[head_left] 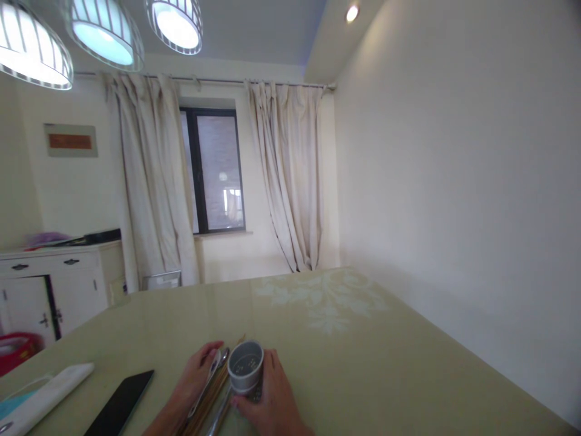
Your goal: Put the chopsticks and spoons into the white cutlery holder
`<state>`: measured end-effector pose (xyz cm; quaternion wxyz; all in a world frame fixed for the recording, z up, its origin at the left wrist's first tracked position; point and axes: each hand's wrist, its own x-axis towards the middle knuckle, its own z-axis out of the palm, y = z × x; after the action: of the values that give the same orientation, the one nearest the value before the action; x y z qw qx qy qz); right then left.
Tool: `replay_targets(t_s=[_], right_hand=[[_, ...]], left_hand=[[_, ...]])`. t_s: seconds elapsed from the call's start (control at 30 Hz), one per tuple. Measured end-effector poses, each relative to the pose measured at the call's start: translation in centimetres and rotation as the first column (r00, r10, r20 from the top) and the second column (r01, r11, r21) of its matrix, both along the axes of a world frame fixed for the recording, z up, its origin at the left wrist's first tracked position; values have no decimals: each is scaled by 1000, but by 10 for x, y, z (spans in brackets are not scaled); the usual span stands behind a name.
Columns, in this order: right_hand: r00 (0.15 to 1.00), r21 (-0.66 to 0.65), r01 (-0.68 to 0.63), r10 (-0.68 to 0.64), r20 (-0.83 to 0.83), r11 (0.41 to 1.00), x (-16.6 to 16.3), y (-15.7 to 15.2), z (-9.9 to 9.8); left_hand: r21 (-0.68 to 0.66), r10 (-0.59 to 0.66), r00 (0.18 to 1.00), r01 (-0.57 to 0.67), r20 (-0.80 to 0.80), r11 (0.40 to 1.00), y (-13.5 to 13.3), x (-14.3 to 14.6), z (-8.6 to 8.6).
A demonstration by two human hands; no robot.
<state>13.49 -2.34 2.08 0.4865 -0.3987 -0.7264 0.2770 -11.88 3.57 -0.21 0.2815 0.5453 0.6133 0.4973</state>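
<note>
My right hand (270, 399) is wrapped round a small grey cylindrical holder (246, 365) with an open top, standing on the pale green table (372, 363) near its front edge. My left hand (193, 384) lies just left of it, fingers closed on a bundle of utensils (213, 393): metal spoons and wooden chopsticks that point toward the holder. The lower ends of the utensils run out of view at the bottom.
A black phone (120, 404) lies flat to the left of my hands. Further left sit a white case (43, 396) and a blue face mask (13, 402). A white cabinet (54, 284) stands beyond the table's left side, with a curtained window (213, 172) behind.
</note>
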Motion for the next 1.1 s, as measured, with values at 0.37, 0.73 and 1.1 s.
replay_targets(t_s=[0.37,0.73,1.1], right_hand=[[957,23,286,-284,-53,958,68,46,-7],[950,43,310,-307,-54,950,71,50,-9],[970,41,238,-236,-52,970,78,50,-12]], left_hand=[[-60,37,962,-55,-270,997,-6,10,8],[-99,-27,736,-55,-676,994,-46,35,-18],[84,100,678,-57,-728,995,-20,30,-47]])
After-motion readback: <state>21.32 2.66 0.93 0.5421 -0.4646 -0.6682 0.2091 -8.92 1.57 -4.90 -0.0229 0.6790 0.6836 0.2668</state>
